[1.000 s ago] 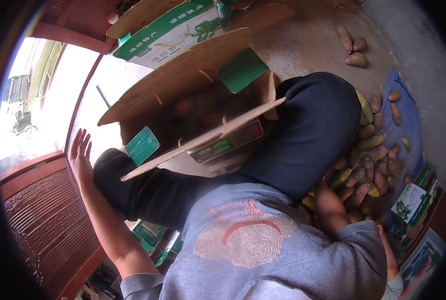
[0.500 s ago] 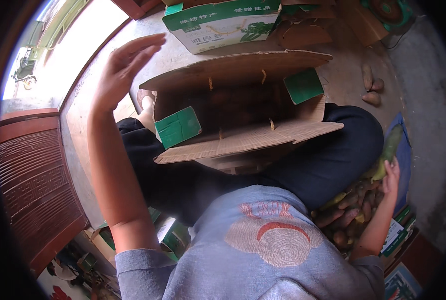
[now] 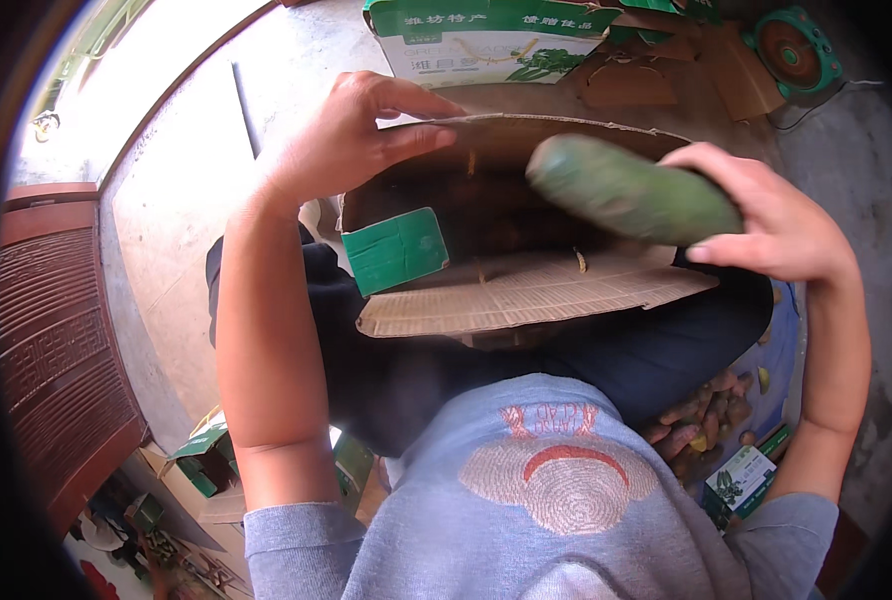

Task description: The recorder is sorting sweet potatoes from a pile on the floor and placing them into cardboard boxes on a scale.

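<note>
An open cardboard box (image 3: 436, 312) with green end flaps sits between my folded legs, its inside dark. My right hand (image 3: 776, 215) grips a thick green radish (image 3: 636, 190), slightly blurred, tilted over the right side of the box opening. At the far left of the box, my left hand (image 3: 366, 130) has its fingers and thumb at the far flap's edge, the cardboard seemingly pinched between them. The bottom of the box is too dark to make out.
Behind stands a green and white carton (image 3: 486, 50) with a rope handle. A green round fan-like device (image 3: 799, 50) is at the far right. Reddish-brown tubers (image 3: 701, 415) lie on a blue sheet (image 3: 781, 345) beside my right leg. A carved wooden door panel (image 3: 61, 350) is at left.
My right hand has brought the green radish from the blue sheet to above the box. My left hand has come down from the air to the far flap. The view has shifted slightly.
</note>
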A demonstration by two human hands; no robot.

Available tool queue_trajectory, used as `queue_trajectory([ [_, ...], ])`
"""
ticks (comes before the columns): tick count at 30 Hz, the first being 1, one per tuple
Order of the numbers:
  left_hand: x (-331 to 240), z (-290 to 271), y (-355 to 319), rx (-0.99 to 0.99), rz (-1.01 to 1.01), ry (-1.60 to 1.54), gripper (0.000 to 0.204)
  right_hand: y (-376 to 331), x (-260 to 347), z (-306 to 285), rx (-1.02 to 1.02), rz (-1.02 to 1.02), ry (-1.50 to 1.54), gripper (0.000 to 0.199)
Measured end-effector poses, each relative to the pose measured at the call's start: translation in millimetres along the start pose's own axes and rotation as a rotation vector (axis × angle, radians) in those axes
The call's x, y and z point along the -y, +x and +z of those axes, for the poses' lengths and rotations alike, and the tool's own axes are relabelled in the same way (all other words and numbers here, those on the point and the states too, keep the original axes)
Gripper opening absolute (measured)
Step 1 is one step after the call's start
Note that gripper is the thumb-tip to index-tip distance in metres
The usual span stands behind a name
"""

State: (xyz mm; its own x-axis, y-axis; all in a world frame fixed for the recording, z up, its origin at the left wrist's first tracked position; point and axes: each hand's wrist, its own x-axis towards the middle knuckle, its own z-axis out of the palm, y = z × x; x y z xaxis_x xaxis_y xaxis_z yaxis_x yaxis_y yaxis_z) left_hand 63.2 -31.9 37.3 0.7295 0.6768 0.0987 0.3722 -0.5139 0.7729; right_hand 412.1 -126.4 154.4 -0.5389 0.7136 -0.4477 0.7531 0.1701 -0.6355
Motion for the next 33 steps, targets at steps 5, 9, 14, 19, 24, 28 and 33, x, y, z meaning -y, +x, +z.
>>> queue_trajectory([
  [5,5,11,-2,-0.084,0.009,0.004,0.021,132,-2,69,0.49,0.2,-0.392,0.077],
  [9,-1,4,-4,-0.033,-0.142,0.062,0.024,189,-48,123,0.681,0.255,-0.397,0.09],
  [14,-5,2,-4,0.008,-0.148,0.097,0.026,181,-95,144,0.734,0.31,-0.382,0.084],
  [19,2,0,-2,0.032,-0.143,0.074,0.023,171,-114,145,0.705,0.148,-0.449,0.072],
  [24,-3,3,-4,0.019,-0.219,-0.021,0.025,125,-43,89,0.568,0.245,-0.526,0.06],
  [28,-13,6,-2,0.025,-0.277,-0.027,0.029,41,-25,43,0.008,0.002,-0.442,0.037],
  [33,-12,2,-2,0.113,-0.329,-0.214,0.037,-109,-54,6,-0.976,-0.012,-0.168,0.034],
])
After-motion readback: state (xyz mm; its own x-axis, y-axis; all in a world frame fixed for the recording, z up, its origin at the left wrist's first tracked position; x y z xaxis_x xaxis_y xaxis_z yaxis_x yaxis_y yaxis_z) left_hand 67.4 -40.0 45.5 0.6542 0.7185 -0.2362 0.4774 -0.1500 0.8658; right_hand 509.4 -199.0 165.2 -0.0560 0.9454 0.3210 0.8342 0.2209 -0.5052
